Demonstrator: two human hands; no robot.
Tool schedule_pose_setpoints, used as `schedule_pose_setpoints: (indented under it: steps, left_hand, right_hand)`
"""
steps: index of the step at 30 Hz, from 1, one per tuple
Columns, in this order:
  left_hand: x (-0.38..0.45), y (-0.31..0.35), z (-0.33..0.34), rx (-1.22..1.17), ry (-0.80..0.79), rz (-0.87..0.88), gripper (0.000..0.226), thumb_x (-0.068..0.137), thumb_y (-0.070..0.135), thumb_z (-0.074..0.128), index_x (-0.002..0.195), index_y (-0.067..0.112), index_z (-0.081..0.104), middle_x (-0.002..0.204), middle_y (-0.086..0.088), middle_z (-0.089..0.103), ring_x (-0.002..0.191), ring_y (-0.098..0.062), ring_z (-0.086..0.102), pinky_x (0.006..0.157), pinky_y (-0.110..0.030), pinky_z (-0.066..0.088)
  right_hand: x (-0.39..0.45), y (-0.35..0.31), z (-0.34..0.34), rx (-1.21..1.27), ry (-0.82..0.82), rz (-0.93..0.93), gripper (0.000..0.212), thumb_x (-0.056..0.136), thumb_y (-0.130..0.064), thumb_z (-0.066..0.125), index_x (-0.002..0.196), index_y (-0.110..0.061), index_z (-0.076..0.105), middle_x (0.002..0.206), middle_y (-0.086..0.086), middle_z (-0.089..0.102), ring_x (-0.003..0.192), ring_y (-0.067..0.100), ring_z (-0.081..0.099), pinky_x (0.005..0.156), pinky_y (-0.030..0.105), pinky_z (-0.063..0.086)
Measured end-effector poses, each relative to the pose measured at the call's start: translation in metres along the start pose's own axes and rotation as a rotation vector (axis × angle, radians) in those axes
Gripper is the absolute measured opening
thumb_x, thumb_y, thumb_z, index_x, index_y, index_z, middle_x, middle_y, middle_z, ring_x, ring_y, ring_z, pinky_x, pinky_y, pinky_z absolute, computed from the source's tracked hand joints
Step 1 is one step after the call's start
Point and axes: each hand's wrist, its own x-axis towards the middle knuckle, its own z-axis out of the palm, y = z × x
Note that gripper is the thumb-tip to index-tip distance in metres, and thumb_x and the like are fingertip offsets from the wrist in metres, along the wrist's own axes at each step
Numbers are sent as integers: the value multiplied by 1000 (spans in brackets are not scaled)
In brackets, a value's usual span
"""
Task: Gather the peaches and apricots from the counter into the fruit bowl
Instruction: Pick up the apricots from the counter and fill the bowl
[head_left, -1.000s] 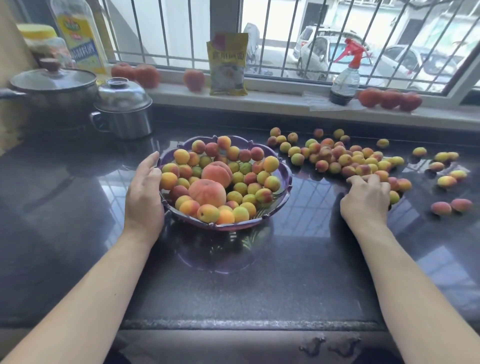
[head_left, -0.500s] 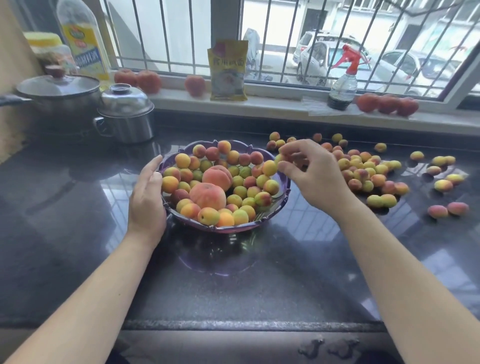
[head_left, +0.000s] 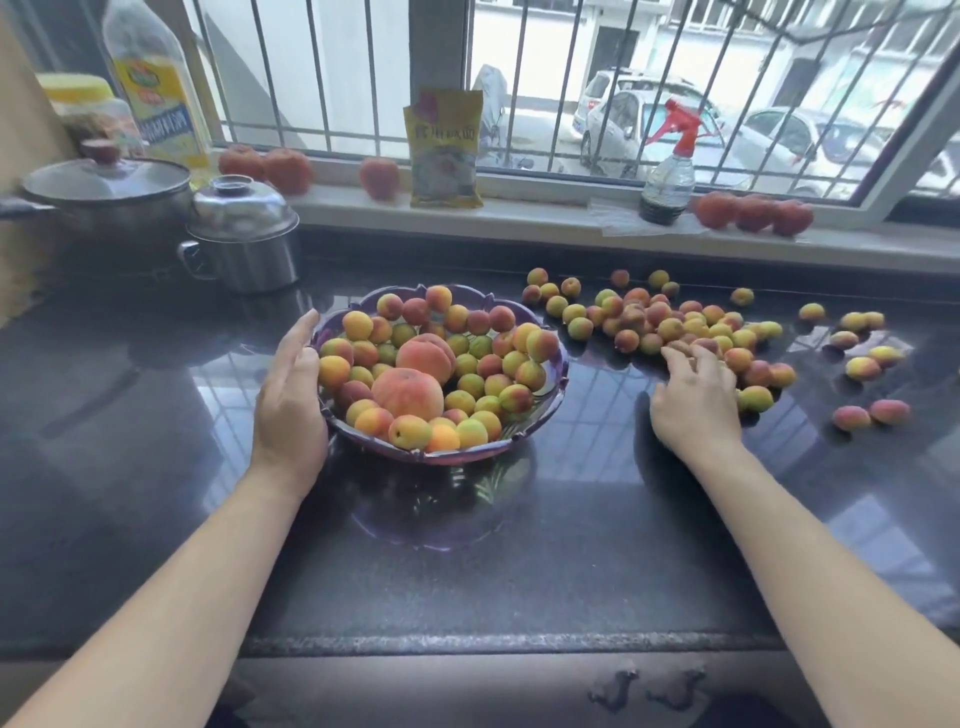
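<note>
Dark stone counter (head_left: 156, 415) held the whole job; purple fruit bowl (head_left: 558, 364) sat mid-counter, already heaped, two peaches (head_left: 408, 392) on top among many apricots. Loose apricot pile (head_left: 675, 322) lay on the counter right of the bowl, with stragglers (head_left: 862, 364) well apart toward the far right. Left hand (head_left: 288, 395) lay flat along the bowl's left rim, fingers straight, steadying it. Right hand (head_left: 693, 395) rested palm down at the near edge of the pile, fingers spread and lightly curved over several fruits; whether any was gripped could not be told. Judgement: best to rake a few into the palm, close fully before lifting, and set them low at the bowl's right side, not dropped on the heap, where they would likely roll off. Stragglers last.
</note>
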Motion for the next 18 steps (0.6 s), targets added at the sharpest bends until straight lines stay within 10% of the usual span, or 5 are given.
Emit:
schedule_pose_setpoints:
  steps: [8,14,18]
  left_hand:
    - [-24,10,0,4,49,-76,56,101,45,38,155,39,50,154,8,54,142,-16,54,120,-47,46]
    - [-41,17,-5,-139,398,-86,20,100,28,41,97,28,61,55,6,58,47,-16,55,57,-34,45]
    - [-21,23,0,-157,320,-155,22,108,22,44,98,29,63,83,2,63,76,-18,61,61,-28,48]
  right_hand:
    - [11,-6,8,-94,-34,95,42,96,-23,43,133,-8,53,150,16,29,126,46,35,108,52,34]
    - [18,-10,7,0,29,113,21,95,-18,49,111,-9,59,131,20,41,115,42,44,98,48,44]
    - [16,-26,-7,222,-16,20,18,97,-17,58,115,-14,58,115,15,62,96,29,56,81,38,48]
